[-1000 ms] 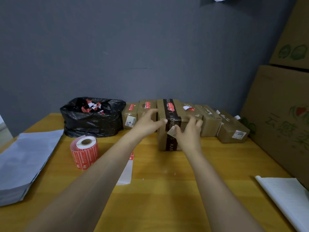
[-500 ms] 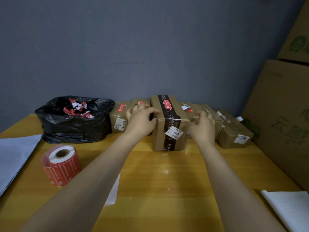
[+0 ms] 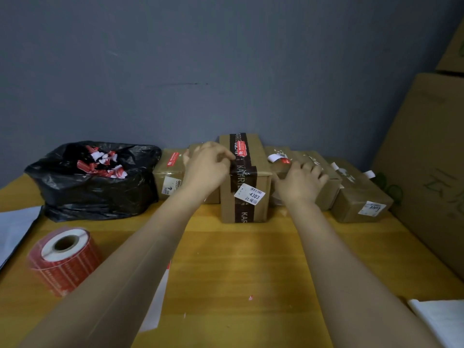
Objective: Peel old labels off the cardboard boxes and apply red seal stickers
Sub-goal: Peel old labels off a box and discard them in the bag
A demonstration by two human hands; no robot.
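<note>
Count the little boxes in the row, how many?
6, left to right: left box, second box behind the left hand, tall box, fourth box, fifth box under the right hand, right box. Others may hide behind.

- The left hand (image 3: 206,169) has its fingers (image 3: 223,156) curled at the dark tape band (image 3: 244,177) on top of the tall box (image 3: 261,212). Whether they pinch anything cannot be told.
- The right hand (image 3: 298,184) lies on the lower box (image 3: 327,192) just to the right, fingers spread over its top.
- A white label (image 3: 249,194) reading 4303 is on the tall box's front, and a red seal sticker (image 3: 241,149) on its top.
- At the left of the table (image 3: 251,259) stands a black bag (image 3: 95,194) holding red and white scraps (image 3: 103,162). Nearer lies a roll of red stickers (image 3: 65,262).
</note>
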